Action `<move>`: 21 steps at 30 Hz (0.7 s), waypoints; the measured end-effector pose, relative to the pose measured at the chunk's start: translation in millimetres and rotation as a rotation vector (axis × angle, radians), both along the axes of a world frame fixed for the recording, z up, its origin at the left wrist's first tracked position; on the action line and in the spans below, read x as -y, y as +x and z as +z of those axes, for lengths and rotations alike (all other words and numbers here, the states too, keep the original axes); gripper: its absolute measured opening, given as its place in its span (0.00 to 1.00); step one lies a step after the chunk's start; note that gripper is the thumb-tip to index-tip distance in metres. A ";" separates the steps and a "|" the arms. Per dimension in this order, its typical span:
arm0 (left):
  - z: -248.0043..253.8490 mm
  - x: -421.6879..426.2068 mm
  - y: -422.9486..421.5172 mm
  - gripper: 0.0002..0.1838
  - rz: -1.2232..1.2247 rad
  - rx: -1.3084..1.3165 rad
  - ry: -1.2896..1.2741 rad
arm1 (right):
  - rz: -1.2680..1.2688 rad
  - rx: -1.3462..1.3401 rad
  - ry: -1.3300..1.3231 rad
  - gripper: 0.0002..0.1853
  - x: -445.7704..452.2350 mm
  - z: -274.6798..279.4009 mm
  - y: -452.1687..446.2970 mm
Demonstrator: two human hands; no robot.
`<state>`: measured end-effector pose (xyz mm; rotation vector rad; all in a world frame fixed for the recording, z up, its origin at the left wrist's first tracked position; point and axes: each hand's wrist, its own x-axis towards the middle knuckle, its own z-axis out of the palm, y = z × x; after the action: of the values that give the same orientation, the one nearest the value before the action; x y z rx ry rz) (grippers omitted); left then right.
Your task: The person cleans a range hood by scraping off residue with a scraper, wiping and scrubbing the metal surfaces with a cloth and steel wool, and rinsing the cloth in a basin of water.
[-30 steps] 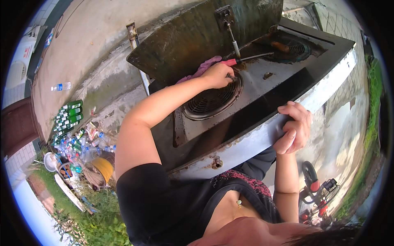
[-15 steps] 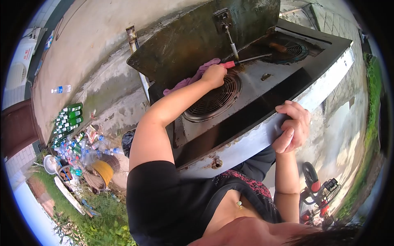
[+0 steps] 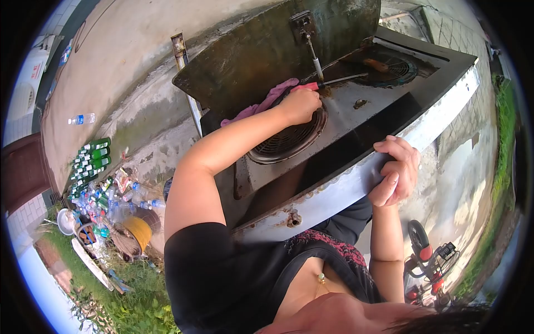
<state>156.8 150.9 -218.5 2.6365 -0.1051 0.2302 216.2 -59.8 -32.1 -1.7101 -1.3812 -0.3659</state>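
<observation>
A grimy range hood with a round grille lies in front of me, its dark flap propped open by a strut. My left hand is closed above the grille's upper edge, just below the red handle of a screwdriver; what its fingers hold is hidden. A purple cloth lies beside that hand, against the flap. My right hand grips the hood's silver front edge, fingers curled over it.
A second round grille sits at the hood's far end. On the ground to the left are green bottles, several plastic bottles, a yellow bucket and a lone water bottle. A wheeled vehicle stands at lower right.
My left hand has shifted slightly right over the grille and stays closed. The screwdriver and cloth lie where they were. My right hand keeps its grip on the edge.
</observation>
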 end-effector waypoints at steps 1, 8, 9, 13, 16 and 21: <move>-3.5 -5.6 0.4 0.05 0.021 -0.124 0.103 | -0.004 0.004 0.006 0.12 -0.1 0.0 0.0; 6.0 3.8 -10.7 0.04 -0.050 -0.033 0.028 | -0.005 0.003 0.013 0.12 0.1 -1.0 -0.1; 7.8 0.8 -10.4 0.04 -0.077 -0.013 0.004 | -0.001 0.003 0.016 0.12 -1.4 -1.8 1.2; -0.7 -1.0 2.9 0.05 0.065 -0.011 -0.039 | 0.006 0.019 0.011 0.12 -1.0 0.8 1.3; 29.5 11.9 -12.2 0.05 -0.025 0.016 -0.148 | -0.010 0.011 0.015 0.12 -0.8 0.5 -1.0; 23.8 -8.5 -25.0 0.06 0.080 -0.038 -0.399 | -0.004 0.011 0.007 0.12 1.4 -0.7 0.4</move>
<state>131.8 159.4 -194.7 2.2482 0.0550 0.2039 216.6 -61.2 -32.8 -1.7074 -1.3831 -0.3824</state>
